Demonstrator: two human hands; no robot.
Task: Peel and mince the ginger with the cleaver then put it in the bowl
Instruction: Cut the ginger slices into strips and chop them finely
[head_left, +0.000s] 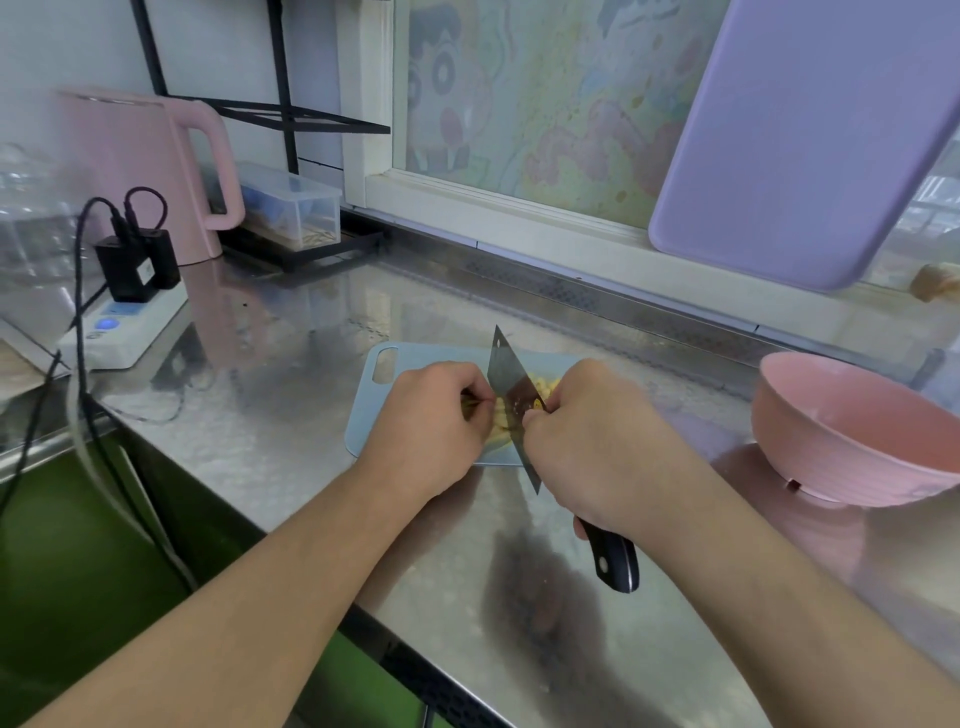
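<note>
A small blue cutting board (371, 421) lies on the steel counter. My right hand (587, 441) grips the cleaver (511, 395) by its black handle, blade edge down on the board. Pale yellow cut ginger (545, 387) lies behind the blade, and more ginger shows just left of the blade's foot. My left hand (436, 421) sits on the board with curled fingers holding the ginger against the blade's left face. The pink bowl (841, 441) stands to the right on the counter, apart from the board.
A pink kettle (156, 171) and a white power strip (124, 327) with black plugs and cables sit at the back left. A clear plastic box (291, 205) rests on a black rack. A purple board (810, 140) leans against the window.
</note>
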